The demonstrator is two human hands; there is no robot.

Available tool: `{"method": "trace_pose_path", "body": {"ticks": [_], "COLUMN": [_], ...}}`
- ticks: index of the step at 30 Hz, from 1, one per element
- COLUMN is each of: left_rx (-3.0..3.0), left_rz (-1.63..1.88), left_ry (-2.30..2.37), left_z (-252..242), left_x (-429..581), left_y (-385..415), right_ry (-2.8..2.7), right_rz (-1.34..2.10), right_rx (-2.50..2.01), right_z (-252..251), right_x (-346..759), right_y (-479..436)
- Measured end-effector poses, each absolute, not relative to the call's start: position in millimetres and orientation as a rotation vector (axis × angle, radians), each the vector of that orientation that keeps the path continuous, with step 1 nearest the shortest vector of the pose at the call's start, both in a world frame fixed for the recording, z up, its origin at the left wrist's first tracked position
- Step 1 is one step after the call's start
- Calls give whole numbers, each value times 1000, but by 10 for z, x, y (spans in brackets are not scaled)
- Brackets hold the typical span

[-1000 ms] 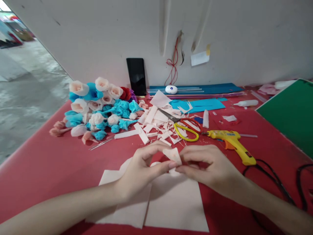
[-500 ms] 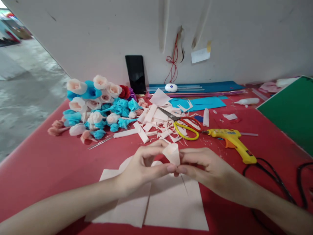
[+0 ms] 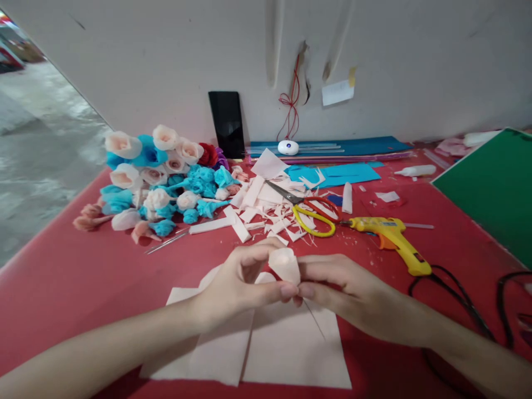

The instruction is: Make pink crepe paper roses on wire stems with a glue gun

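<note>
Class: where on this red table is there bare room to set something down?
Bare: red table between paper flowers and left hand; between glue gun and green board. Crowded: scraps, scissors beyond the paper roll that left hand and right hand pinch.

Even soft daylight, warped edges

— How are the hands sitting?
— The left hand (image 3: 236,285) and right hand (image 3: 344,288) are meeting in the middle, thumbs and forefingers pinching together.
— And the arms?
— Both bare forearms are angling inward from the sides.
</note>
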State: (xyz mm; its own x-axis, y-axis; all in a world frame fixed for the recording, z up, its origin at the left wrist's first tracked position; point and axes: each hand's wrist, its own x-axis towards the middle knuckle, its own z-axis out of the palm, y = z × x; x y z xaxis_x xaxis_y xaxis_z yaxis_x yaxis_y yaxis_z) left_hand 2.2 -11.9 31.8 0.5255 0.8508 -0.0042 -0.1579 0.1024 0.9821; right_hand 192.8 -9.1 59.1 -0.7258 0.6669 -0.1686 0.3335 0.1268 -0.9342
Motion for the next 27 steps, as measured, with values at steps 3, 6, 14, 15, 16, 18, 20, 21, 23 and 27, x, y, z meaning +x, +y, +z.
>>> {"method": "trace_pose_path", "body": {"ticks": [3,6,14,15,16,18,20,21,23,27], "left_rx": [1239,1242,1174,1171,1173,1187,1191,1185,1166,1129], "left_rz": [865,886,1003,1007,1003,991,990,991,991,1005], "left_ry": [704,715,723,720,714,708,703,708,731,751], "left_z": [318,322,301,302,303,302,296,292,285,273], "left_x": [20,10,30,34,36,35,29,27,27,40], "left_y": [-127,-120,-81,-81,-82,-86,-92,-94,-96,-92], "right_ry": [-2162,-2217,-2026,-1999,-1973,-1924,-1868,-1848,-1840,-1851], "right_rz": [1610,1514,1089,1031,986,917,841,811,813,1103], "right_rx": [-924,-943,-1164,-1187,-1199,-1212,-1243,-1258,-1275,-1222], "right_z": [602,635,695,691,686,674,660,652,637,618], "right_x": [1931,1955,2031,2031,2030,2025,2019,2015,2002,1958], "right_y": [-69,-39,24,29,31,25,7,-3,-18,-20]}}
